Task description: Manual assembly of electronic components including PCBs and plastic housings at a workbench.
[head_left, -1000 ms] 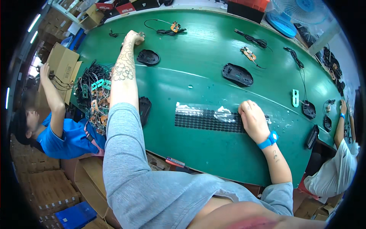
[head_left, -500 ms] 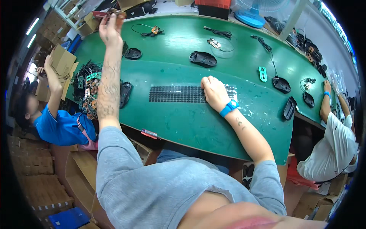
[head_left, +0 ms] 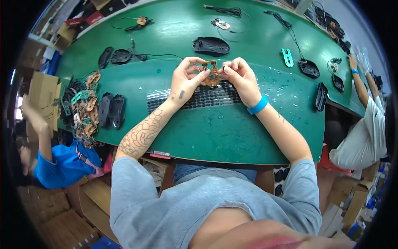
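Above the middle of the green table, my left hand (head_left: 186, 82) grips the edge of a small orange-brown circuit board (head_left: 214, 77), held upright. A thin cable (head_left: 159, 55) runs from near the hand to the left. Close to the board's right side, my right hand (head_left: 243, 81) pinches a small black round dot (head_left: 224, 68) between thumb and fingertips. Beneath both hands lies a clear sheet of black round dots (head_left: 199, 99), partly covered by them. Black mouse shells (head_left: 211, 46) rest beyond my hands.
A heap of cables and circuit boards (head_left: 85, 112) is at the left. Two dark shells (head_left: 112, 110) lie beside it. Further right sit a green plate (head_left: 287, 57) and more mouse shells (head_left: 320, 96). A red-labelled tube (head_left: 160, 154) lies at the near edge. People work on both sides.
My left hand has come back from the far left edge to the middle, with the circuit board in it. My right hand has lifted off the sheet, pinching a black dot. The view has shifted.
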{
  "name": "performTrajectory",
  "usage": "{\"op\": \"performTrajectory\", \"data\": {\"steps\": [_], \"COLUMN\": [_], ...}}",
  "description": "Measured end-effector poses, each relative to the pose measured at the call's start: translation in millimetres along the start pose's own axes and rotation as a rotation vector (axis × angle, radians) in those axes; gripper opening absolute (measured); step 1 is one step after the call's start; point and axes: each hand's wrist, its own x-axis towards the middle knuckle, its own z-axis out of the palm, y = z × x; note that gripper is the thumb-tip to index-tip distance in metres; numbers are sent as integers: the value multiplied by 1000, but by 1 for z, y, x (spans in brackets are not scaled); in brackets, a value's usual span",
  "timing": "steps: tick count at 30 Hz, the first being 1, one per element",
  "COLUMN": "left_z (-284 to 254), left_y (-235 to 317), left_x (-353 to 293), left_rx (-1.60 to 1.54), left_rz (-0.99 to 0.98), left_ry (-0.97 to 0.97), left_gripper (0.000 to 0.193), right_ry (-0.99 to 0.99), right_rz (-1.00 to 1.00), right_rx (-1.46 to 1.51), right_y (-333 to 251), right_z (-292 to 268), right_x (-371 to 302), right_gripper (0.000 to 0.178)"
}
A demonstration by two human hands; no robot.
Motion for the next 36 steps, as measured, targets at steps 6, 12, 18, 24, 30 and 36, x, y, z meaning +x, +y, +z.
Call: {"op": "performTrajectory", "data": {"steps": [6,12,18,24,30,36], "left_z": [-3,-3,0,1,1,3], "left_y": [3,5,1,1,0,-5], "left_x": [-1,-1,-3,-3,-4,-5], "left_rx": [48,61,68,119,128,103], "left_rz": [-43,-48,-8,20,24,76], "left_ry": [-25,-39,-29,-23,-28,-6], "left_gripper": [33,36,33,34,37,34], "right_ry": [26,26,34,64,84,79], "right_rz": [1,-3,19,-22,-53,-60], "right_rx": [-112,-160,-99,-171,-229,-234], "right_y": [6,6,5,9,13,14], "right_z": [3,8,11,11,11,12], "right_x": [2,3,2,2,2,3], "right_gripper": [23,25,25,26,25,22]}}
